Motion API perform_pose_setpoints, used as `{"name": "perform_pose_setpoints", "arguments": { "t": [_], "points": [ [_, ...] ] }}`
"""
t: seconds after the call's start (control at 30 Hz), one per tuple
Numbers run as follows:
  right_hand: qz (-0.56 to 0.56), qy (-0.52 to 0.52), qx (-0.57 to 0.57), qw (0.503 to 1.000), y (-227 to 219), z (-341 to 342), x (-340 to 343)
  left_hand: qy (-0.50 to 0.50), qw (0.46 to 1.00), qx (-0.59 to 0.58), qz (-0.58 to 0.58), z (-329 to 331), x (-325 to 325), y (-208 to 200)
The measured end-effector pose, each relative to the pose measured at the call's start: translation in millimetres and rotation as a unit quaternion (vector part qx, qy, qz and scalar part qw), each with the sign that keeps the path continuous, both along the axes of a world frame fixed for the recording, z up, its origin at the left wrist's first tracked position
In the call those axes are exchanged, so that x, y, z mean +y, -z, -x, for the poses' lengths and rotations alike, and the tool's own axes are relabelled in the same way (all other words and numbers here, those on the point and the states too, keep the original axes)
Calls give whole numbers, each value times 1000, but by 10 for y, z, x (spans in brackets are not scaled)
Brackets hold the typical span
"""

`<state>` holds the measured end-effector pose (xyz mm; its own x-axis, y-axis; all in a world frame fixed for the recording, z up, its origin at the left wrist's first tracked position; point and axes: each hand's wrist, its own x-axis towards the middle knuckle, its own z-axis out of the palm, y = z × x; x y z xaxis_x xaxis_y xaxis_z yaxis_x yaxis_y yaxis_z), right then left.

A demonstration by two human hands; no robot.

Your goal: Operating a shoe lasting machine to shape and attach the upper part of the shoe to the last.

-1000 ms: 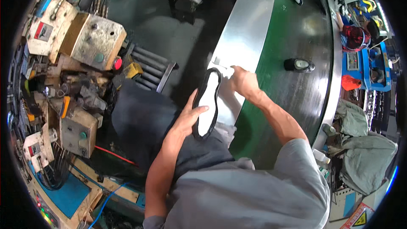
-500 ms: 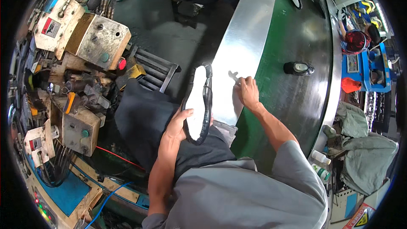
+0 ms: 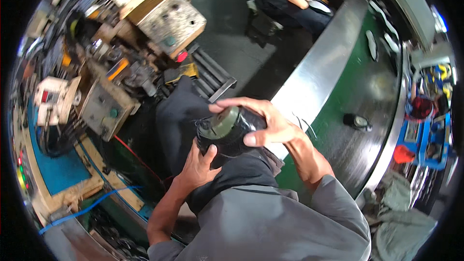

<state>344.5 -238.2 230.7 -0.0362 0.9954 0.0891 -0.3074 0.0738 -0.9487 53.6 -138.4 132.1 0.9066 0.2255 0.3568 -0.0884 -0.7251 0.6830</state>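
Note:
Over my lap, a black shoe upper (image 3: pixel 227 144) is stretched on a green shoe last (image 3: pixel 226 122), whose top faces up. My left hand (image 3: pixel 197 165) grips it from the near left, thumb and fingers pressed to its side. From the right, my right hand (image 3: pixel 270 123) wraps round the other end, fingers over the top and thumb on the near side. The underside of the shoe is hidden. Just beyond my right wrist, a thin curved item (image 3: pixel 305 125) lies at the edge of the metal ledge (image 3: pixel 316 75); its kind is unclear.
Right of the ledge runs a green conveyor belt (image 3: pixel 338 111) with a lasted black shoe (image 3: pixel 358 122) and several white-soled shoes farther up. A co-worker (image 3: pixel 290 0) sits ahead with a shoe. Worn machinery (image 3: pixel 166 22) stands at the left, beside a dark slatted rack (image 3: pixel 212 72).
The shoe has turned from white sole up to last up. My right hand has left the metal tool at the ledge and now grips the shoe together with my left. The view has shifted.

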Motion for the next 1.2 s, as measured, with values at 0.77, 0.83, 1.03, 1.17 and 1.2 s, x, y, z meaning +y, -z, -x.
{"name": "perform_pose_setpoints", "arguments": {
  "t": [0.77, 0.83, 1.03, 1.17, 1.2],
  "points": [
    [334, -86, -24, 938, 1375, 1320, 1471, -664, 657, -77, 350, 3007, -683, 380],
    [352, -70, -35, 933, 1589, 1289, 1391, -750, 602, -21, 274, 3732, -1055, 536],
    [362, -41, -8, 931, 1734, 1185, 1372, -883, 317, 205, 277, 5250, -1648, 524],
    [372, -80, -99, 919, 1721, 1604, 1586, -829, 265, 459, 180, 6062, -2320, 1161],
    [371, -70, -138, 916, 1684, 1596, 1558, -844, 269, 405, 227, 5945, -2167, 1271]
  ]
}}
